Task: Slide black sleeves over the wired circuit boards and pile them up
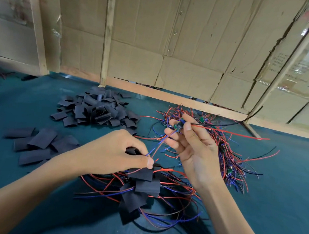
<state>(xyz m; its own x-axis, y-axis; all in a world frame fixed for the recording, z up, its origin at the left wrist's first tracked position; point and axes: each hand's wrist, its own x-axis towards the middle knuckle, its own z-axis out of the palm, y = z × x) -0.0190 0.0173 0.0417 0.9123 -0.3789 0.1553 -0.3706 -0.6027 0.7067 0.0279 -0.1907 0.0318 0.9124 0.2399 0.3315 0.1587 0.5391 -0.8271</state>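
Note:
My right hand [188, 143] pinches a small green circuit board [178, 125] between thumb and fingers, above the table. Red and black wires run right from the board; a red and a blue wire [159, 145] trail down-left to my left hand [117, 151]. That hand holds a black sleeve [133, 150] in its curled fingers and pinches the wire ends at the sleeve's mouth. Below my hands lies a pile of sleeved boards [144, 188] with red and blue wires spread around it.
A heap of empty black sleeves [97, 108] sits at the back left, with a few flat ones [38, 144] nearer. Bare wired boards [227, 150] are tangled at the right. A green mat [282, 200] covers the table; cardboard and wooden battens [170, 96] close the back.

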